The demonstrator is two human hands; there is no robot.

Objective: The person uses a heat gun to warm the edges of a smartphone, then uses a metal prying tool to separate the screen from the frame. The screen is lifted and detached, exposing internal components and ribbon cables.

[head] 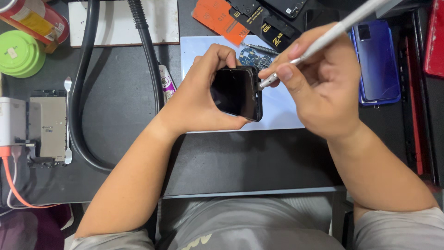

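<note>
My left hand (pixel 203 95) grips a black smartphone (pixel 236 92), screen up, tilted over a pale blue work mat (pixel 277 111). My right hand (pixel 319 83) holds a white pen-shaped tool (pixel 337 30) like a pencil. Its metal tip (pixel 266 82) touches the phone's right edge near the top corner. A small blue circuit board (pixel 254 58) lies on the mat just behind the phone, with a thin metal screwdriver (pixel 261 47) beside it.
A blue phone (pixel 377 60) lies at the right, dark and red items beyond it. Orange and black parts (pixel 240 18) sit at the back. Thick black hoses (pixel 83 88) curve at the left, near a metal phone frame (pixel 46 127), green lid (pixel 18 53) and white charger (pixel 11 122).
</note>
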